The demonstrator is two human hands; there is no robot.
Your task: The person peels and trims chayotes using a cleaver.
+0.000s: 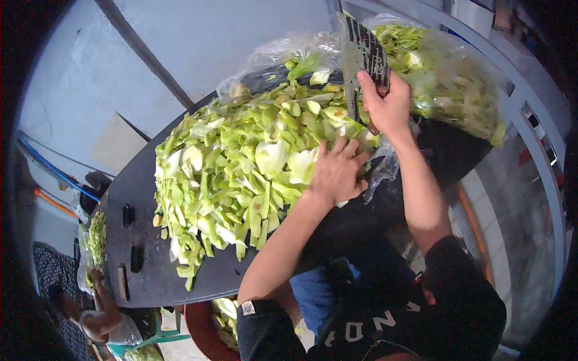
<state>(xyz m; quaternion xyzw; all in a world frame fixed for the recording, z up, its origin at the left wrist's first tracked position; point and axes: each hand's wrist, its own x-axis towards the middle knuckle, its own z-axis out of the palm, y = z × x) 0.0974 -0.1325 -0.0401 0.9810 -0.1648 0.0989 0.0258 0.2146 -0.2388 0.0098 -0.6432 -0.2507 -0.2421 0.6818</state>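
Note:
In the head view, a wide-bladed cleaver (368, 51) is in my right hand (388, 107), its blade pointing up and away from me. The fingers wrap round the handle, which is mostly hidden. A large heap of cut pale-green and white vegetable pieces (235, 162) covers much of the dark table (150, 265). My left hand (340, 171) rests palm down on the heap's right edge, fingers apart and bent over the pieces. What lies under its palm is hidden. Clear plastic (385, 171) is bunched just right of that hand.
A clear plastic bag of greens (457, 84) stands at the table's far right. Small dark blocks (137, 257) lie on the left side. Below the near edge is a red tub (198, 322) holding vegetable pieces. Another person (108, 319) is at lower left, handling greens.

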